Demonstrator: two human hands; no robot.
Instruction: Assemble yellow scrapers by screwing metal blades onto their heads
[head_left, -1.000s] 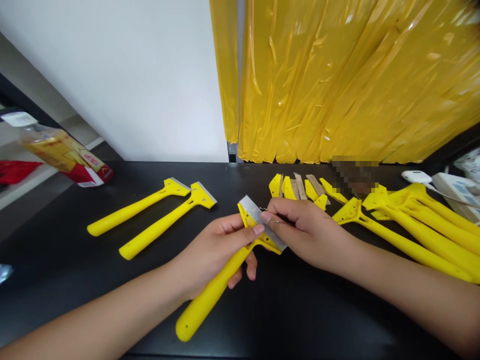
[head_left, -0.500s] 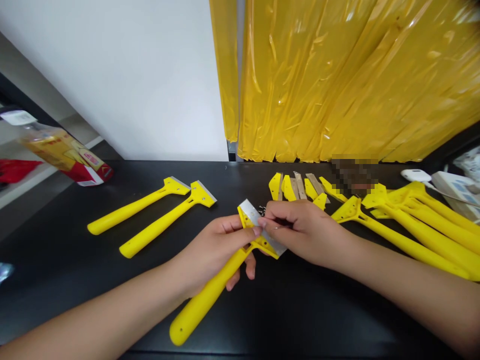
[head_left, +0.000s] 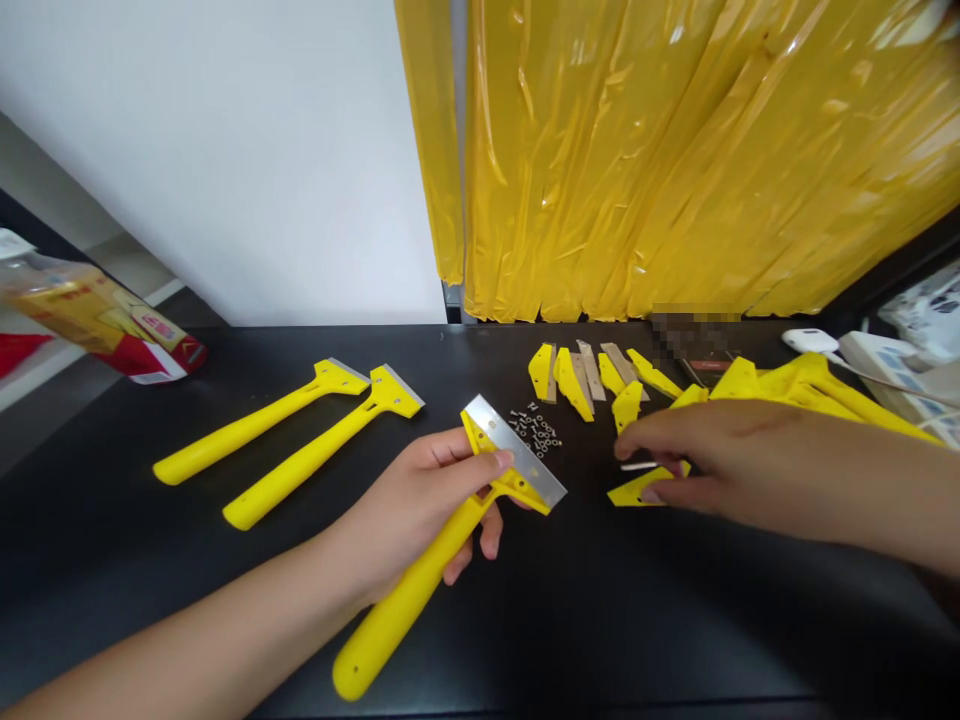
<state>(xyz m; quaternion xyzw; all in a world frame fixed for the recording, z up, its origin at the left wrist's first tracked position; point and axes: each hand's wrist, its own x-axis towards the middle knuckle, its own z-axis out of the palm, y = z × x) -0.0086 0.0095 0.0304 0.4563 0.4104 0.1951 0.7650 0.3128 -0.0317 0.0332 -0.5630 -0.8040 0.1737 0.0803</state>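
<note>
My left hand grips a yellow scraper near its head, the handle slanting down to the lower left. A bare metal blade lies along the head, and my left thumb presses on it. To the right, my right hand has its thumb on a yellow cover plate. Its fingers curl over the plate, and the index finger reaches out to the left. By the fingers shows a thin white sliver that I cannot make out. Small screws and nuts lie in a pile just beyond the blade.
Two scrapers with blades lie on the left of the black table. Behind the screws are several loose yellow cover plates and wrapped blades. More yellow scraper handles, a power strip and a bottle stand around.
My right hand has left the blade and moved right to the yellow cover plate. The pile of screws is uncovered now. My left hand keeps its hold on the scraper.
</note>
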